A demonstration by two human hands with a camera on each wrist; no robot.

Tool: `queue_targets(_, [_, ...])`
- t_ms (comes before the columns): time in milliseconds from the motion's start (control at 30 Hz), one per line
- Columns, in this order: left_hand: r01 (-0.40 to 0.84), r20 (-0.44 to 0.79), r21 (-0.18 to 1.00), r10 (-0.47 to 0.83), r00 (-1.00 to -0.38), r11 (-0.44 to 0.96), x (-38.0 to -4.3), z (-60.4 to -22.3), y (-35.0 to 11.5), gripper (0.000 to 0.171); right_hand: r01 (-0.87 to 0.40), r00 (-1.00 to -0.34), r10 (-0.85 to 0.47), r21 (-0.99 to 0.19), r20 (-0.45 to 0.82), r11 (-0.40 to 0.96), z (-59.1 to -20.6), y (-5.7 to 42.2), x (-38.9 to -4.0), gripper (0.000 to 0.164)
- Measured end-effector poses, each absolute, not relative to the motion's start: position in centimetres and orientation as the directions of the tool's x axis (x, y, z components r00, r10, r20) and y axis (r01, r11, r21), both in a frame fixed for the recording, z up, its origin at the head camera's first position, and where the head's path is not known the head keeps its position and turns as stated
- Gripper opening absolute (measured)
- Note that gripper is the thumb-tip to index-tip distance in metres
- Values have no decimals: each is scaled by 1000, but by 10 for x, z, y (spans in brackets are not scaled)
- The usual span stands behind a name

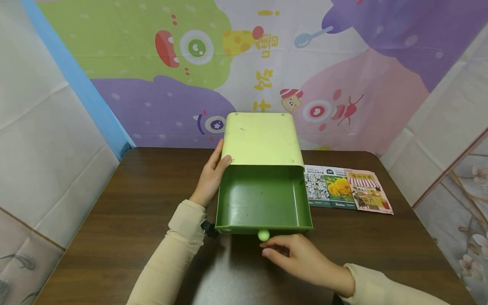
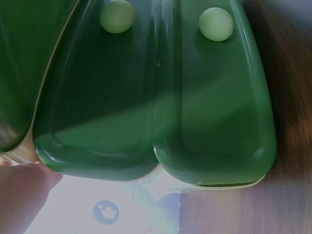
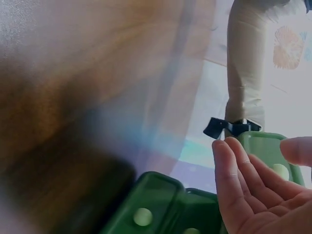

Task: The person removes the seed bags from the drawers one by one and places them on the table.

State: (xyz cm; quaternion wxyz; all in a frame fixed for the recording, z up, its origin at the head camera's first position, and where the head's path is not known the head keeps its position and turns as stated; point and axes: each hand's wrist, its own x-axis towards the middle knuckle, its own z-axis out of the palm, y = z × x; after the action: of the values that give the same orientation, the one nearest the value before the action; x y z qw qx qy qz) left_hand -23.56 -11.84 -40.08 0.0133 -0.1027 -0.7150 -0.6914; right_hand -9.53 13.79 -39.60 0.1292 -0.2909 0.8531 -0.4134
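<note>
A small drawer cabinet with a pale green casing (image 1: 263, 137) stands on the table, its dark green top drawer (image 1: 263, 199) pulled out towards me. My left hand (image 1: 209, 180) rests against the casing's left side, thumb at the top front corner. Just below and to the right of the drawer's round light green knob (image 1: 263, 235) is my right hand (image 1: 305, 258), fingers and thumb apart. The right wrist view shows that hand with nothing between fingers (image 3: 239, 170) and thumb. Two lower drawer fronts with knobs (image 2: 117, 16) appear in the left wrist view.
Right of the cabinet lie two flower-picture packets (image 1: 339, 190) and a pink packet with a striped awning (image 1: 369, 191) on the dark wooden table (image 1: 126, 237). A cartoon-printed cloth (image 1: 152, 97) hangs behind the table. Tiled-looking panels (image 1: 34, 118) flank both sides.
</note>
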Motion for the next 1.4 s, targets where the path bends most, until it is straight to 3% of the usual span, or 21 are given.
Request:
queue_targets(167, [165,161,986,126,-979,25,-235,-400,-118,61,-329,-814,-581,-814,-13,479,-402,136,-97,27])
queue_targets(367, [165,160,986,127,-979,25,-235,-400,-118,60,-124,-813,-574,-933,-100,339,-405,134,-99,35])
queue_targets(500, [163,159,986,128,-979,18,-234,-399,-117,61,-59,-815,-570,-963,-105,262,-405,133,-99,37])
queue_targets(1400, [112,118,993,136,-984,-48,-235,-387,-113,64,-48,-873,-485,-979,-54,196,-396,132,-108,37])
